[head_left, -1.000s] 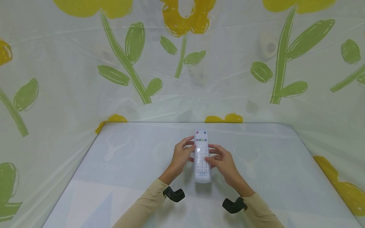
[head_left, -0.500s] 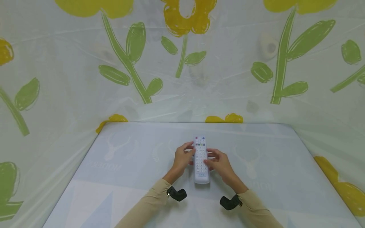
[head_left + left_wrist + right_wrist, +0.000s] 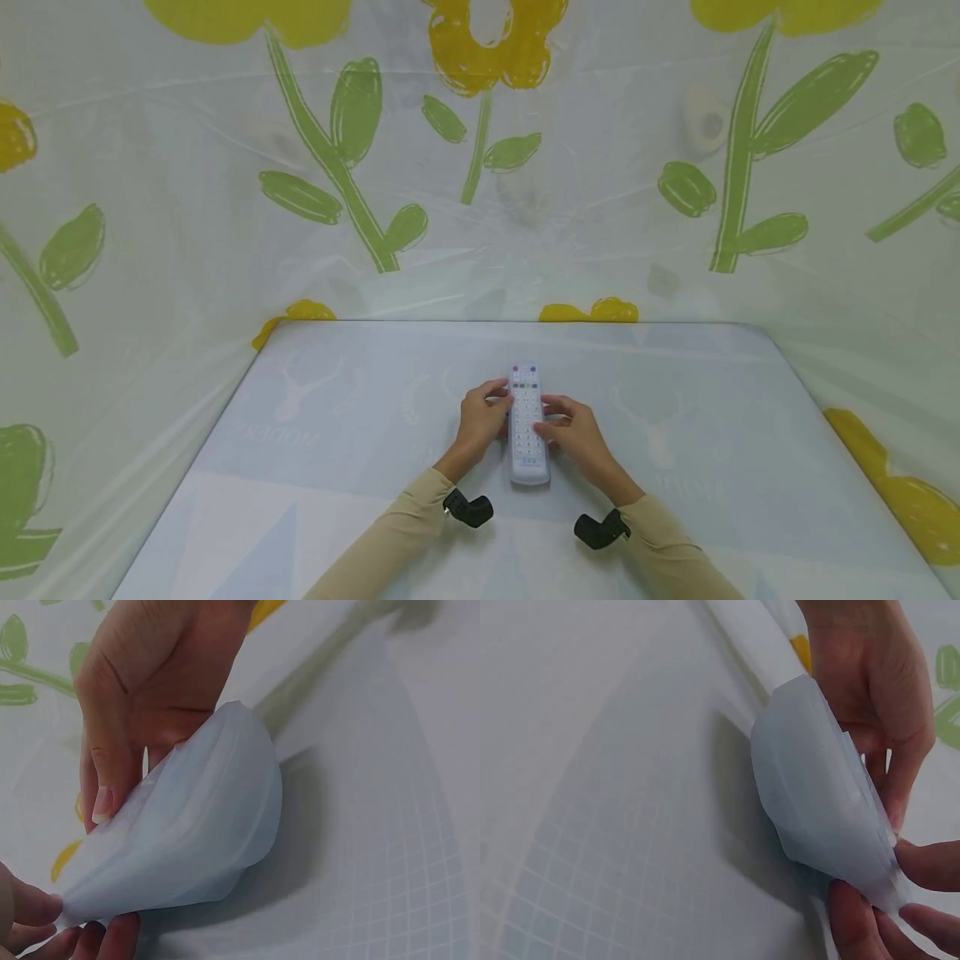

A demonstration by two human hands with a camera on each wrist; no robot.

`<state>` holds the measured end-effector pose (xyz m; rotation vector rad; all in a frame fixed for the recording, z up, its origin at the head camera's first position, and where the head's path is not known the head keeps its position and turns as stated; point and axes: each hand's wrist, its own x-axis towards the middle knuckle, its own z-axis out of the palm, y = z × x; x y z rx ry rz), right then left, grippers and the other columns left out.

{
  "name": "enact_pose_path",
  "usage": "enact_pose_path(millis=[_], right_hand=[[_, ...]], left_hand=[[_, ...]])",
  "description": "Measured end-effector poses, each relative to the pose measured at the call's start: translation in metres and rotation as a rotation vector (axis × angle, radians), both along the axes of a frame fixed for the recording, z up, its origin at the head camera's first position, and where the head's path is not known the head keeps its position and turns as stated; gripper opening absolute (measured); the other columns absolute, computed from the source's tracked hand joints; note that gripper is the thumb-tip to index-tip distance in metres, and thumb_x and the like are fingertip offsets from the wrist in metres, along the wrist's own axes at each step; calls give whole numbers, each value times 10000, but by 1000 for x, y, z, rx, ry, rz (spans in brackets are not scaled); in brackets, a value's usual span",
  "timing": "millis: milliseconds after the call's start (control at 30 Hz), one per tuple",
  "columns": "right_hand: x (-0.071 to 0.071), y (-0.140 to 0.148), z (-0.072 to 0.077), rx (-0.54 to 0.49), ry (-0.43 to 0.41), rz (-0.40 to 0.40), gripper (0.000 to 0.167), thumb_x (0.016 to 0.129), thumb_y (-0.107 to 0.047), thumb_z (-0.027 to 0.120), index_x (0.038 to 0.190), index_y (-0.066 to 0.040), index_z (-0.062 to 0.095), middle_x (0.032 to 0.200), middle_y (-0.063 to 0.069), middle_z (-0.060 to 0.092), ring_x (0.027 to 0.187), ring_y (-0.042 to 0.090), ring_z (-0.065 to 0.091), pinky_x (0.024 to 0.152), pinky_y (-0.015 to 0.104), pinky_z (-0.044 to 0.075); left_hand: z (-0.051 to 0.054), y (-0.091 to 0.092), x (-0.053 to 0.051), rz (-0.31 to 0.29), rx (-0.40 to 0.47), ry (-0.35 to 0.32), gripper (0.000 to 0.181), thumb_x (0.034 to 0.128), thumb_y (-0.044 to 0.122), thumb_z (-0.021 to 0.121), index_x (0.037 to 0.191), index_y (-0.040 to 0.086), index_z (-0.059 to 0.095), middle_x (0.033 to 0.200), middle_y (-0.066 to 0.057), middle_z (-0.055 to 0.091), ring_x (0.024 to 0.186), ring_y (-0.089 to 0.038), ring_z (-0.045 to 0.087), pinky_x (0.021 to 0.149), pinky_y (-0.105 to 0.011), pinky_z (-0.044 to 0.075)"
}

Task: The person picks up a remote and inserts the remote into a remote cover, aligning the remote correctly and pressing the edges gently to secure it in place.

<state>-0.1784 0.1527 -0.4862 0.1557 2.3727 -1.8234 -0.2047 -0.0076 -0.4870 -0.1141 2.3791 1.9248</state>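
A white remote control [image 3: 528,433], with rows of buttons facing up, is held lengthwise between both hands. My left hand [image 3: 477,421] pinches its left side near the far end, thumb along the edge and fingers partly beneath. On the right side, my right hand [image 3: 573,432] grips lower down, its thumb on the button face. Both wrist views show the remote's pale bluish underside, with a loose, film-like edge. There, left fingers [image 3: 34,911] and right fingers [image 3: 930,885] curl round its edges. A shadow lies beside it; whether its near end touches the table cannot be told.
The pale table [image 3: 337,450] carries faint printed deer heads and blue triangles. A white cloth [image 3: 585,200] with yellow flowers and green leaves hangs behind and at both sides. Black camera mounts [image 3: 468,508] sit on the wrists below beige sleeves [image 3: 390,533].
Both hands have lowered the remote control toward the table, and its far end has come down and nearer. The shadow under it has drawn closer. The grip looks the same.
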Motion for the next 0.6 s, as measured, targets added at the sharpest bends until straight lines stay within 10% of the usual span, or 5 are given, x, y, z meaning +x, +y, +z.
enact_pose_path(millis=[600], right_hand=[[10,9,2,224,98,87,324,824,-29,685,1141,-3,626,986,93,641,701,182,607,547,306,541]], left_hand=[[1,-26,15,-89,-280,162,334,841,72,598,1169,18,639,1131,-118,621,928,-215,588,690,-301,521]])
